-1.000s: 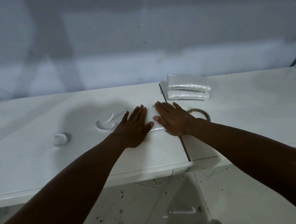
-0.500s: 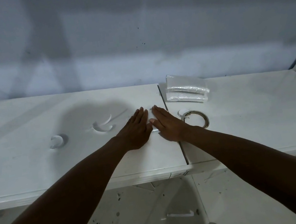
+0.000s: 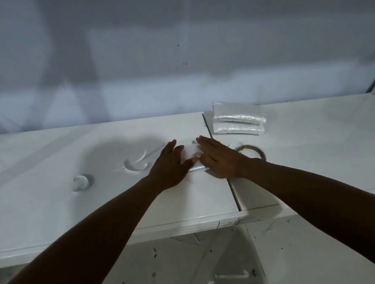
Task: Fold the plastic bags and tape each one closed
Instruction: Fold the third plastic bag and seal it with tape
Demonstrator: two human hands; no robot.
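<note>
**Hands spread flat over the bag at centre frame**

Both hands have drawn a little apart since half a second ago, when their fingers lay almost side by side. A pale strip of the plastic bag (image 3: 192, 155) now shows between them. The stack of folded bags and the tape roll lie where they did before.

The left hand (image 3: 169, 168) lies palm down with its fingers straight and together, pressing the bag's left part. The right hand (image 3: 220, 160) does the same on the bag's right part, fingers straight and pointing towards the upper left. The two thumbs meet over the bag's near edge. Neither hand grips anything.

The bag lies flat on the white table (image 3: 45, 213), just left of the seam (image 3: 235, 195) between the two tabletops. The tape roll (image 3: 247, 146) sits just right of the right wrist, partly hidden by it. The stack of folded bags (image 3: 237, 119) rests above it in the frame, near the wall.
</note>
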